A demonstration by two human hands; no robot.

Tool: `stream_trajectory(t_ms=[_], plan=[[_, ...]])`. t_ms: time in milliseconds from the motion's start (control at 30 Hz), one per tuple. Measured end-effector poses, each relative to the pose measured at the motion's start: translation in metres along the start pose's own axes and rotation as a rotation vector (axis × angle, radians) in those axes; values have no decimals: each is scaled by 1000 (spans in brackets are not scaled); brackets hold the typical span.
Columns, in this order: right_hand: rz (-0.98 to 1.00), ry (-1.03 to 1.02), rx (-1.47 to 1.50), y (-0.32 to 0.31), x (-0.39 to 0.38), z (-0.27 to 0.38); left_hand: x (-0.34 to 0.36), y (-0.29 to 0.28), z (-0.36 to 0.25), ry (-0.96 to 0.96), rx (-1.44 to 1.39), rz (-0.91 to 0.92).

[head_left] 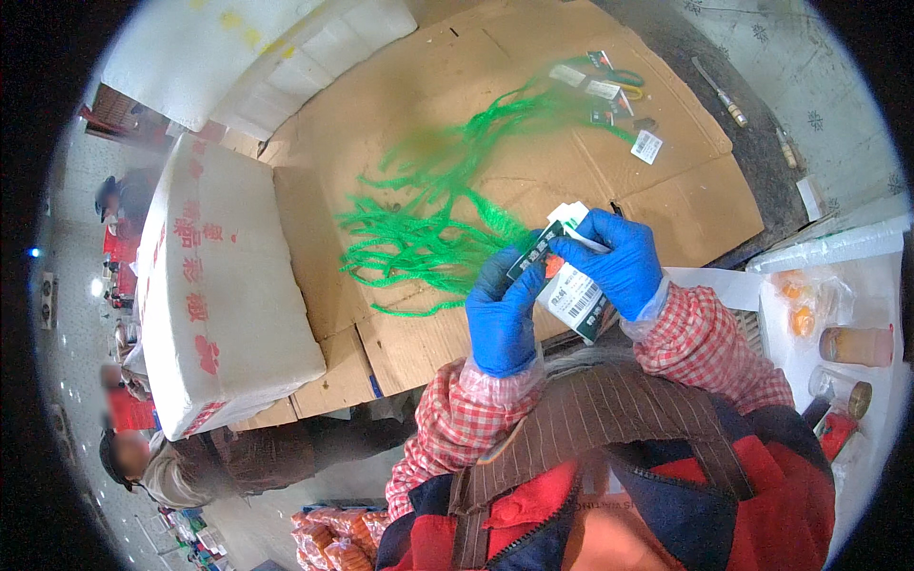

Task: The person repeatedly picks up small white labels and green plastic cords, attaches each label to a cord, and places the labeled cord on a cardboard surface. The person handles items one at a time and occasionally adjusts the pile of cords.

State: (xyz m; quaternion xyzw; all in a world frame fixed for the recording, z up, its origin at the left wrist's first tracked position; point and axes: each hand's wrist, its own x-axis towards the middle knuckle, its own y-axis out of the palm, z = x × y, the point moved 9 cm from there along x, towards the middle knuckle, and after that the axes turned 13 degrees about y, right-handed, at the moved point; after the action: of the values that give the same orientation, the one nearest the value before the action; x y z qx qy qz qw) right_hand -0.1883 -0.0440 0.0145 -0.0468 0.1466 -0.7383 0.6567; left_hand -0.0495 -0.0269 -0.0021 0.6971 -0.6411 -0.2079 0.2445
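Note:
Both my hands wear blue gloves and hold a small stack of dark green and white label cards (569,290) with barcodes. My left hand (502,309) grips the stack's left end from below. My right hand (614,262) pinches the upper cards from the right. Just beyond my hands a bundle of green net bags (419,228) lies spread on flattened brown cardboard (457,86). More label cards (609,95) lie at the far end of the netting.
A large white foam box (224,285) with red print stands at the left, more foam boxes (286,48) behind it. A white surface (847,324) at the right bears jars and wrapped orange items. A knife-like tool (721,92) lies far right. A seated person (190,462) is lower left.

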Motion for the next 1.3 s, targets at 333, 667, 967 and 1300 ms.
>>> stream_trajectory(t_ms=[333, 667, 967, 1300], plan=[[265, 103, -251, 48, 4, -28, 40, -39, -11, 246, 415, -126], [231, 31, 154, -52, 48, -6, 104, -77, -106, 315, 185, -71], [-442, 407, -568, -167, 197, -87, 49, -62, 5, -63, 76, -95], [614, -587, -228, 22, 39, 41, 33, -27, 43, -321, 111, -16]])
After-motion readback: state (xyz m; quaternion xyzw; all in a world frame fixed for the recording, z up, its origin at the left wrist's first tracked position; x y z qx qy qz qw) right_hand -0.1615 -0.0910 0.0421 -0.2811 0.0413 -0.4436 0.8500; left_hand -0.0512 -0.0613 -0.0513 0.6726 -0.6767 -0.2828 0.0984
